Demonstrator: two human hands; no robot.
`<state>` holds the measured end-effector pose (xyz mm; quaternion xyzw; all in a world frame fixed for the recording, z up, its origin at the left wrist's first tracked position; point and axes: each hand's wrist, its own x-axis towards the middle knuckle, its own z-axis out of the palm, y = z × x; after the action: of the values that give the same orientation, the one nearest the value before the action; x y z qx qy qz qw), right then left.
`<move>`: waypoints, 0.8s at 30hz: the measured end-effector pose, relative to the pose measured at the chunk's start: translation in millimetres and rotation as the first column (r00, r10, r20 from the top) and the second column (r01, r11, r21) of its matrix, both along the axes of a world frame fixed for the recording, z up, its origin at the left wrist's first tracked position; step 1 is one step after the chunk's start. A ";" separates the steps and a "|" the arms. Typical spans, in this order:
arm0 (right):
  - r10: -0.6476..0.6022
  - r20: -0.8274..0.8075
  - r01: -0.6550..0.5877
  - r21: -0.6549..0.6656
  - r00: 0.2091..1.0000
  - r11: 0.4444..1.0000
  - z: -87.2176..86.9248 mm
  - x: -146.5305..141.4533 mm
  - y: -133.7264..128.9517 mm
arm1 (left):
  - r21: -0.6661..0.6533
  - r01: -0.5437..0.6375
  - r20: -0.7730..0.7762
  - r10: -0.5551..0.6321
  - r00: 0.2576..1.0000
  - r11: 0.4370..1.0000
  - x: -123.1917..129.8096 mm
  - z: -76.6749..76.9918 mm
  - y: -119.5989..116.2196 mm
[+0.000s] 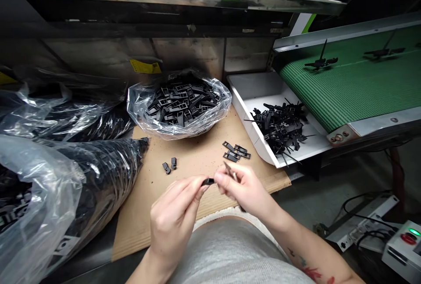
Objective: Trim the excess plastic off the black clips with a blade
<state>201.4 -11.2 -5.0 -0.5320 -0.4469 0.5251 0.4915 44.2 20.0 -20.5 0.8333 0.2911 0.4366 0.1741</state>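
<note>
My left hand [174,214] pinches a small black plastic part [208,182] between thumb and fingers, just above the cardboard. At the part's other end, my right hand [246,189] is closed, its fingertips touching or nearly touching it. A slim, dark pointed tool [229,169] pokes up from the right fingers; most of it is hidden in the palm, so its exact kind is unclear. Beyond the right hand lies a little group of flat black plastic pieces [232,156] with rectangular openings. Two short black pieces [166,168] rest on the cardboard beyond my left hand.
A clear plastic bag [138,104] full of black parts stands at the back of the cardboard sheet [131,222]. More filled bags [108,183] crowd the left. On the right, a white tray [253,137] holds moulded black pieces below a green conveyor belt [355,82] carrying more.
</note>
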 end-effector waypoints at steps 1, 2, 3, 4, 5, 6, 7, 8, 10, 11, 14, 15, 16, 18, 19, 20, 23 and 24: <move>-0.067 0.029 0.066 0.014 0.997 0.998 -2.1 0.9 0.5 | 0.009 -0.007 -0.008 0.007 1.000 1.000 -0.7 -0.8 -0.1; -0.127 0.068 0.125 0.030 0.990 0.992 -3.3 2.1 0.3 | 0.009 -0.011 -0.008 0.011 1.000 1.000 -1.2 -1.5 -0.2; -0.167 0.106 0.162 0.048 0.980 0.986 -3.6 3.5 -0.6 | 0.000 -0.010 -0.007 0.010 1.000 1.000 -1.5 -2.0 -0.2; -0.170 0.141 0.162 0.066 0.975 0.985 -3.0 4.7 -2.2 | -0.012 -0.008 -0.006 0.008 1.000 1.000 -1.7 -2.4 -0.1; -0.141 0.181 0.128 0.082 0.973 0.988 -1.5 5.6 -4.5 | -0.022 -0.007 -0.001 0.007 1.000 1.000 -1.7 -2.7 0.1; -0.092 0.236 0.071 0.094 0.967 0.993 0.4 6.1 -7.5 | -0.032 -0.008 0.004 0.008 1.000 0.999 -1.7 -2.8 0.4; -0.034 0.301 0.004 0.099 0.953 0.995 2.4 6.2 -11.0 | -0.041 -0.012 0.007 0.012 1.000 0.999 -1.8 -2.8 0.7; 0.021 0.367 -0.062 0.100 0.930 0.993 4.3 6.0 -14.8 | -0.046 -0.018 0.007 0.018 1.000 0.999 -1.9 -2.8 1.0; 0.073 0.496 -0.147 0.112 0.866 0.983 6.6 4.9 -22.2 | -0.035 -0.029 0.005 0.029 1.000 0.999 -2.6 -2.7 1.6; 0.049 0.552 -0.152 0.141 0.832 0.978 6.9 4.2 -25.4 | -0.022 -0.033 0.003 0.033 0.999 0.999 -3.0 -2.7 1.8; -0.112 0.664 -0.117 0.290 0.740 0.950 5.5 2.0 -31.1 | 0.028 -0.025 -0.010 0.026 1.000 0.999 -3.3 -2.7 2.4; -0.152 0.688 -0.111 0.322 0.709 0.940 5.0 1.4 -31.8 | 0.038 -0.019 -0.014 0.019 1.000 0.999 -3.0 -2.6 2.5; -0.174 0.711 -0.112 0.336 0.682 0.935 4.7 0.8 -32.2 | 0.044 -0.011 -0.017 0.012 1.000 0.999 -2.8 -2.6 2.7; -0.182 0.750 -0.122 0.330 0.636 0.936 5.0 0.2 -32.1 | 0.052 0.004 -0.016 -0.003 1.000 0.999 -2.4 -2.4 3.2; -0.178 0.768 -0.126 0.319 0.615 0.939 5.4 0.1 -31.9 | 0.053 0.008 -0.013 -0.007 1.000 0.999 -2.4 -2.3 3.4; -0.175 0.783 -0.132 0.310 0.597 0.941 5.8 0.1 -31.6 | 0.054 0.010 -0.013 -0.009 1.000 0.998 -2.6 -2.2 3.7; -0.162 0.814 -0.145 0.288 0.557 0.947 6.1 0.6 -30.8 | 0.066 0.008 -0.015 -0.007 1.000 0.998 -3.7 -1.7 4.4; -0.156 0.820 -0.151 0.281 0.551 0.948 6.0 0.9 -30.4 | 0.070 0.008 -0.018 -0.007 1.000 0.997 -4.0 -1.4 4.7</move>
<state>202.3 -41.6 1.0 -0.6303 -0.7041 0.1294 0.3004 40.2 24.7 -21.9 0.8437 0.2737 0.4388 0.1438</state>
